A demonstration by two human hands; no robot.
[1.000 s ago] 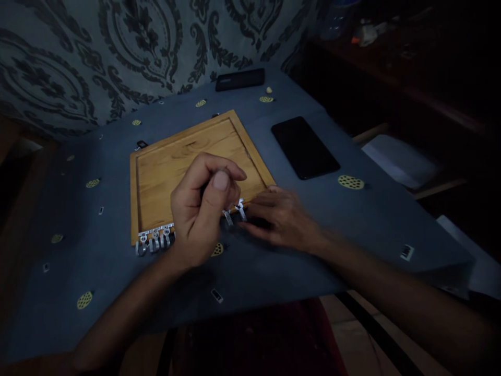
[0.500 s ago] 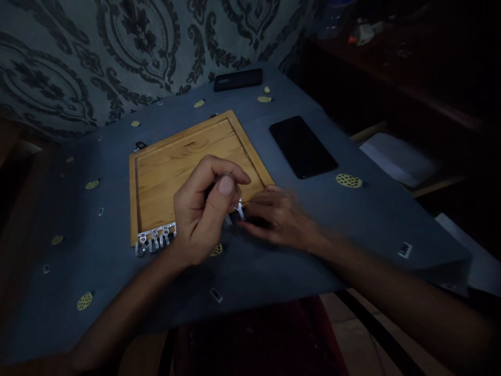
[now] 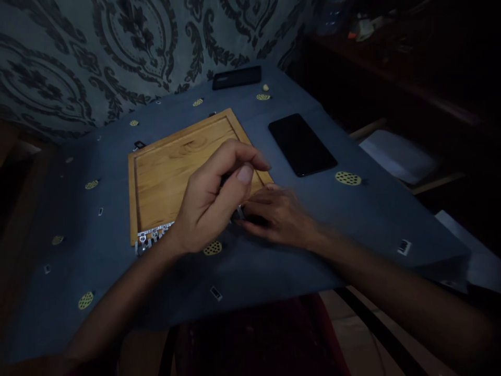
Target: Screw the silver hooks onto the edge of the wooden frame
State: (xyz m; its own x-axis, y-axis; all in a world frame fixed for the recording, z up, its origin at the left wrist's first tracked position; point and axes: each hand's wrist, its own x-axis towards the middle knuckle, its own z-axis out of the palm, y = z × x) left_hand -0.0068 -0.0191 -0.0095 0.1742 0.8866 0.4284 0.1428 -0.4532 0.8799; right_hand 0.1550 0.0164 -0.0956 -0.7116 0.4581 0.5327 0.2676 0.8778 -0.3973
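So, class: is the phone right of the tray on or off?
Off, it seems: the phone lies flat on the cloth, screen wholly black, no glow.

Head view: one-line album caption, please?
Left hand and right hand meet over small metal pieces at a wooden tray's near edge.

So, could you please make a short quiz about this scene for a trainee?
1. True or false: the black phone lies on the wooden board.
2. The right hand rests at which corner of the board? A) far left B) near right C) far right
3. Fill in: the row of small metal parts lies along the board's ____ edge.
Key: 1 false, it lies on the blue cloth beside the board; 2 B; 3 near.
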